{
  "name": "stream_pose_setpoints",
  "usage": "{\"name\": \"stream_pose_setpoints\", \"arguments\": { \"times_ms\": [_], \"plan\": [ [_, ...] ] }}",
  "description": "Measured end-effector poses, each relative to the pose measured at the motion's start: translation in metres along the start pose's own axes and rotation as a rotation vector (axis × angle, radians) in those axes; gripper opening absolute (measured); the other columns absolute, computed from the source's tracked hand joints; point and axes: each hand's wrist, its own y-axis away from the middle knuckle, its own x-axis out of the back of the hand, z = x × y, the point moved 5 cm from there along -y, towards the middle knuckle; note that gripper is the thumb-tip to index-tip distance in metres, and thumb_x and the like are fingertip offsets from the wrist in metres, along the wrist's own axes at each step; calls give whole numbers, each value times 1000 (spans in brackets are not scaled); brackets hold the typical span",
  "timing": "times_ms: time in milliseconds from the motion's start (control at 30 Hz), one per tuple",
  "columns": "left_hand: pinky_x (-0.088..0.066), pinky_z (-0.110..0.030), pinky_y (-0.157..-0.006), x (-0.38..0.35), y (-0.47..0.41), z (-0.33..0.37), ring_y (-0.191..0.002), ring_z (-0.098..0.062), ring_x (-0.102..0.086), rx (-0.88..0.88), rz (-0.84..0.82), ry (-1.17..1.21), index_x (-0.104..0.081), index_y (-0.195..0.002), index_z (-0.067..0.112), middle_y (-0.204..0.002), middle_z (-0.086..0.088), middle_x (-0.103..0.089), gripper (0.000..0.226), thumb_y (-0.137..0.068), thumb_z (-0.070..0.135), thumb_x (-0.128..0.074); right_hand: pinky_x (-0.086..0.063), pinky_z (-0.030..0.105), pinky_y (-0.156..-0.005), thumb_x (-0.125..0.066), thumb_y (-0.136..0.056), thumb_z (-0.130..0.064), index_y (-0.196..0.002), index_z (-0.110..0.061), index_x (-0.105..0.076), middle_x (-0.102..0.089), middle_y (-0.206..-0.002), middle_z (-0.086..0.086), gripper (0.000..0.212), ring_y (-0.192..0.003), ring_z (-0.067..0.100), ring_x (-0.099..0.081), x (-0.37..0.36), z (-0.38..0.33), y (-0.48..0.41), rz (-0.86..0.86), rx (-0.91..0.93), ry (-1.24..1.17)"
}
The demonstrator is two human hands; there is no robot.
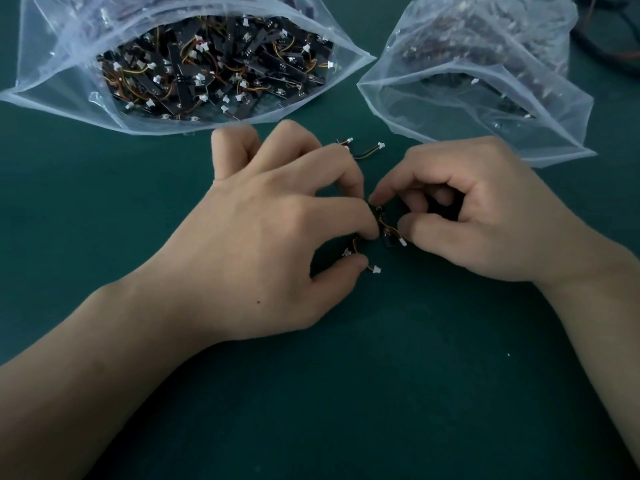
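- My left hand (277,230) is curled over the green mat (381,393), its fingertips pinching a small wired piece (355,245) whose white plugs poke out by my thumb.
- My right hand (485,216) is curled too, forefinger and thumb nipping a little black board (385,230) with orange wires.
- The board sits between my two hands, right at the fingertips, low over the mat.
- Two loose wire leads (367,150) lie just behind my left fingers.
- An open clear bag (69,81) full of such boards lies beyond my left hand, and a second bag (485,98) beyond my right.
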Motion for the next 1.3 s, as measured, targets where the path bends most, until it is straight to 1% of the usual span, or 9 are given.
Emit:
{"name": "stream_pose_setpoints", "arguments": {
  "times_ms": [67,133,267,367,500,600,800,1033,1300],
  "plan": [
    [-26,-47,-92,0,0,-2,-113,-26,-54,24,24,-13,-78,-102,35,-114,14,-63,24,-92,55,-68,-41,34,-55,-71,-78,-15,-100,-31,-76,-58,-71,-10,27,-61,21,-51,-1,0,0,9,3,0],
    [-21,-43,-91,3,0,-3,-112,-25,-54,58,57,-8,-77,-107,34,-112,14,-64,28,-93,57,-67,-40,27,-56,-72,-82,-16,-99,-28,-77,-60,-73,-11,22,-62,18,-54,-1,1,0,23,8,11],
    [-21,-42,-91,8,0,-7,-112,-25,-52,110,96,10,-73,-105,29,-113,14,-62,24,-86,31,-59,-37,10,-60,-76,-90,-15,-97,-22,-79,-65,-76,-19,10,-63,8,-58,1,2,0,122,4,32],
    [-19,-40,-92,8,1,-8,-115,-25,-50,114,83,-18,-73,-102,31,-114,13,-60,23,-85,43,-65,-37,10,-56,-79,-90,-16,-93,-22,-78,-66,-69,-13,7,-58,15,-57,3,4,2,185,-32,32],
    [-16,-36,-92,4,1,-7,-115,-25,-50,124,68,-39,-71,-102,33,-114,15,-59,34,-83,62,-70,-35,10,-54,-82,-88,-27,-84,-22,-77,-61,-61,-6,8,-57,17,-55,2,3,1,171,-49,53],
    [-15,-35,-92,3,1,-8,-114,-23,-49,125,61,-28,-71,-102,35,-113,15,-58,34,-82,63,-71,-34,7,-54,-84,-88,-31,-83,-22,-77,-60,-60,-7,12,-55,10,-54,3,4,2,174,-62,51],
    [-14,-35,-93,3,1,-8,-112,-24,-50,166,83,-46,-72,-95,36,-110,14,-59,33,-84,67,-70,-35,6,-60,-82,-92,-28,-90,-19,-81,-61,-71,-22,9,-63,0,-56,0,4,-2,158,-49,53],
    [-16,-35,-94,2,1,-8,-112,-23,-50,208,92,-42,-70,-97,35,-109,16,-58,39,-84,71,-67,-33,10,-54,-79,-93,-35,-87,-25,-77,-62,-61,-7,11,-56,10,-54,-2,6,-1,182,-108,50],
    [-15,-34,-93,1,1,-10,-110,-24,-52,201,103,-32,-75,-98,35,-108,16,-61,38,-85,70,-69,-32,9,-51,-77,-93,-35,-83,-26,-74,-59,-57,-5,14,-52,12,-52,-3,7,-1,189,-128,50]
  ]
}}
